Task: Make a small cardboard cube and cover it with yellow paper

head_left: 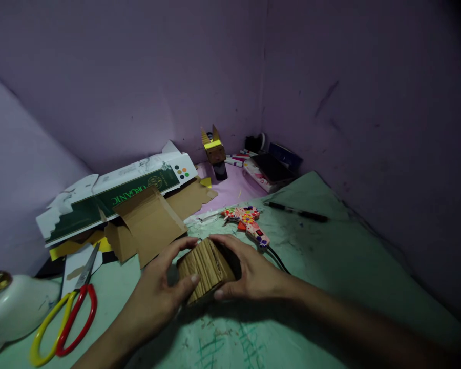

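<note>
Here the left hand (pixel 157 289) and the right hand (pixel 255 269) are curled around a small corrugated-cardboard block (pixel 200 266), gripping it from opposite sides between thumbs and fingers, low over the green-covered worktop (pixel 330 261), though whether it touches the surface I cannot tell. Just beyond the right hand lies a flower-patterned hot glue gun (pixel 249 221), with a black pen (pixel 297 211) near it, while scissors (pixel 88 318) with one yellow and one red handle loop lie left of the left hand, and folded brown cardboard (pixel 149 225) rests past its fingers
</note>
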Tool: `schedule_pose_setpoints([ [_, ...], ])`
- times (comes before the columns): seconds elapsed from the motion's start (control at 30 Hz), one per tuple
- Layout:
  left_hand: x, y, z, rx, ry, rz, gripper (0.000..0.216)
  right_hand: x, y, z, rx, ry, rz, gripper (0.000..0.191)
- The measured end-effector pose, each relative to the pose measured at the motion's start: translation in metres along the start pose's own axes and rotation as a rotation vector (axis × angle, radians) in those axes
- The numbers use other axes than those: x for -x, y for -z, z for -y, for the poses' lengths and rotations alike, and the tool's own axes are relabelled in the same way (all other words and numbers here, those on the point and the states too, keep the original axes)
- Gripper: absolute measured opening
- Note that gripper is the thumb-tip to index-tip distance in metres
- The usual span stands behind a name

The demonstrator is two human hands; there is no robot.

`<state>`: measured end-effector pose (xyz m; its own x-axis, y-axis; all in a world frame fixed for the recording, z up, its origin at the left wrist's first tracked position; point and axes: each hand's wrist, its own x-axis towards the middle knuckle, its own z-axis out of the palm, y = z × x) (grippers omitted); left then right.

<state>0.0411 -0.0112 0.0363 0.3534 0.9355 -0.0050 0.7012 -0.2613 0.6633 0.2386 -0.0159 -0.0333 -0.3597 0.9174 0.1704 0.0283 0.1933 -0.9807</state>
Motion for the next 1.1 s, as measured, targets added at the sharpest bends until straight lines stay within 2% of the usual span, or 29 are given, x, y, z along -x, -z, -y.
schedule_pose_setpoints([
  [0.1,0.002,0.003,0.006,-0.013,-0.032,-0.024,0.045,0.001,-0.005,0.000,0.053,0.071,-0.021,0.090],
  [0.37,0.011,0.002,0.007,-0.077,-0.277,-0.168,0.027,0.005,-0.020,0.001,0.070,0.130,-0.174,0.088],
  [0.5,0.017,-0.001,0.012,-0.057,-0.407,-0.223,0.032,0.009,-0.022,0.005,-0.023,0.157,-0.215,0.064],
  [0.6,0.021,-0.002,0.021,-0.082,-0.449,-0.224,0.036,0.011,-0.024,0.003,0.069,0.257,-0.252,0.053],
  [0.83,0.033,0.002,0.044,-0.219,-0.509,-0.189,0.053,0.013,-0.028,-0.009,0.137,0.506,-0.313,0.044],
  [0.97,0.035,0.004,0.045,-0.294,-0.583,-0.182,0.059,0.012,-0.030,-0.007,0.142,0.537,-0.320,0.037],
  [1.1,0.037,0.005,0.044,-0.321,-0.592,-0.192,0.055,0.011,-0.030,-0.007,0.134,0.565,-0.316,0.035],
])
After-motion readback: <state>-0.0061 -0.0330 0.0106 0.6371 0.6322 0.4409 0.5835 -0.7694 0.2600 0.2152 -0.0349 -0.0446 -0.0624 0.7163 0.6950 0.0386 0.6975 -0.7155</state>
